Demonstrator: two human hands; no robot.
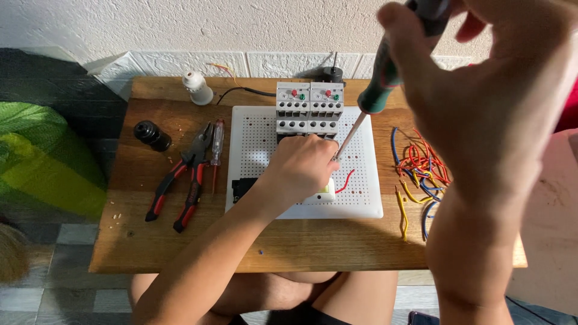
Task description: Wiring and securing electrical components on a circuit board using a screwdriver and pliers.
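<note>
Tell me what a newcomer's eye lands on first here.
The right hand, raised close to the camera at upper right, grips a green-handled screwdriver angled down to the white perforated board. The left hand rests at mid-board, below two grey relay blocks. Loose coloured wires lie right.

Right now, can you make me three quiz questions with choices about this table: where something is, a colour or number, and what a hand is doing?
1. Where do the pliers lie?
A. left of the white board
B. on the board
C. among the loose wires

2. How many grey relay blocks stand at the board's far edge?
A. one
B. two
C. four

3. What is the right hand doing?
A. resting flat
B. gripping a screwdriver
C. holding pliers

Answers:
1 A, they rest on the wood left of the board.
2 B, two stand side by side.
3 B, its fingers wrap the green handle.
</note>
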